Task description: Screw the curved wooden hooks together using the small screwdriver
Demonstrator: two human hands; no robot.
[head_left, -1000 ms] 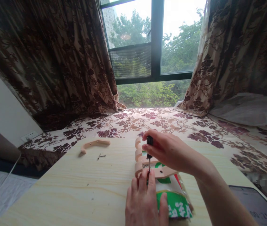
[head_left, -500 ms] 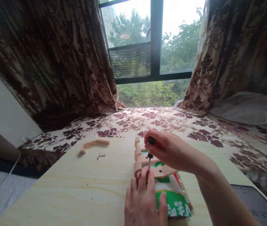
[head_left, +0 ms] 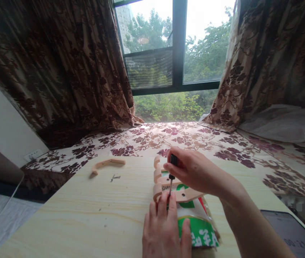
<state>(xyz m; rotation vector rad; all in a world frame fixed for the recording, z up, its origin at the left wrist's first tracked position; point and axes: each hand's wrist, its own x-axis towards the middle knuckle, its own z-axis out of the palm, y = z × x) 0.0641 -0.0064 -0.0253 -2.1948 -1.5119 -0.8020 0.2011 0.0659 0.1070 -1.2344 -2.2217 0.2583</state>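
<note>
My right hand [head_left: 186, 166] is wrapped round the black handle of a screwdriver [head_left: 172, 167], which stands nearly upright. Its tip meets the nearest of several curved wooden pieces [head_left: 190, 195], beside my left fingertips. My left hand [head_left: 164, 225] presses its fingers on that piece, with the thumb apart; the fingertips pinch round the screwdriver's tip, and any screw there is hidden. Under the wooden pieces lies a green and white printed packet [head_left: 198, 229]. Dark holes show in the wood.
On the pale wooden table [head_left: 68, 215], another curved wooden piece [head_left: 110, 163] lies at the left, near a few small screws [head_left: 115, 177]. A phone or tablet [head_left: 292, 229] rests at the right edge. Patterned cloth [head_left: 155, 138] covers the ledge behind.
My right hand and wrist have turned slightly round the screwdriver, and the forearm has shifted a little left. My left hand and the wooden pieces stay in place.
</note>
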